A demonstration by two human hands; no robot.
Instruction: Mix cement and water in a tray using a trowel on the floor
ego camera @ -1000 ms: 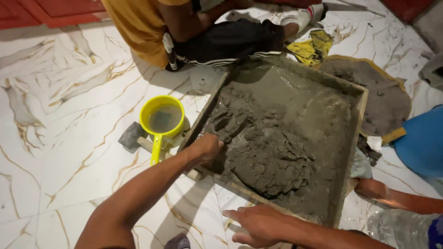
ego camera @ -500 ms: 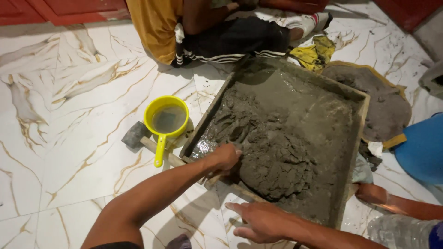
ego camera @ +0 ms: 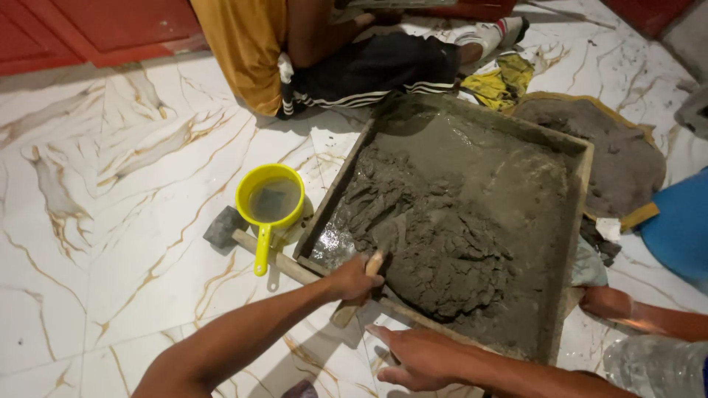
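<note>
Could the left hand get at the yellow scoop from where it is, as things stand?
Probably yes. The left hand is closed on a wooden tool handle at the mixing tray's near rim, and the yellow scoop stands just beyond on the floor with only a mallet between; the grip would need freeing.

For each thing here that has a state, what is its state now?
Tray: holds wet grey cement, heaped.
Yellow scoop: upright, water inside.
Mallet: lying on the floor.
Left hand: gripping a wooden handle.
Right hand: flat at the tray's edge.
</note>
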